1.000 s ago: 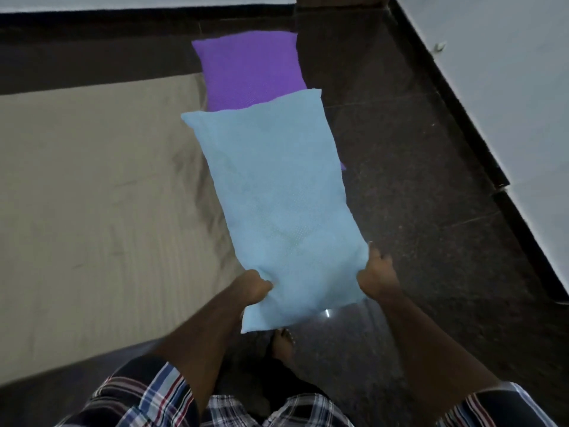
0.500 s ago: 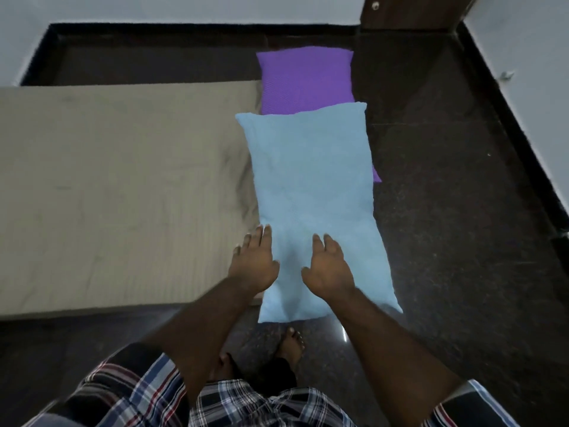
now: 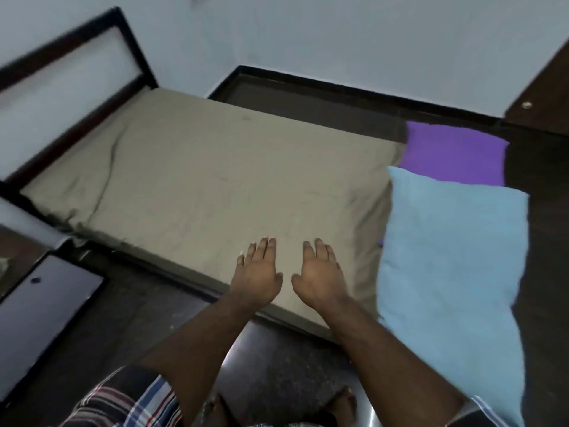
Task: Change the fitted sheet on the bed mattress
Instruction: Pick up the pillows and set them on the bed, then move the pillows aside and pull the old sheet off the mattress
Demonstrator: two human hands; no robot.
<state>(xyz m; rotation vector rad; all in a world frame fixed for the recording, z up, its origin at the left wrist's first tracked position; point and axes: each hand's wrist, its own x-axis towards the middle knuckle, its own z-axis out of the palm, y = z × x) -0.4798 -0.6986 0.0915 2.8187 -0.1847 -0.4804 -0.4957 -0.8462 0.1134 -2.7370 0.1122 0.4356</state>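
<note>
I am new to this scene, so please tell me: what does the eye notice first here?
First, the two open hands, left and right, spread over the near edge of the beige sheet on the mattress. Next, the blue pillow on the floor at the right, lying partly over a purple pillow behind it.

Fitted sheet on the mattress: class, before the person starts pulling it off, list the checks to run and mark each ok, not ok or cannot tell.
1. Both pillows off the mattress: ok; the blue pillow and purple pillow lie on the floor beside it.
2. Left hand free: ok, fingers straight, holding nothing.
3. Right hand free: ok, likewise open.
4. Top of the beige fitted sheet bare: ok.
5. Sheet corners free to lift: cannot tell; edges tuck out of sight.
6. Replacement sheet ready: cannot tell, none in view.
</note>
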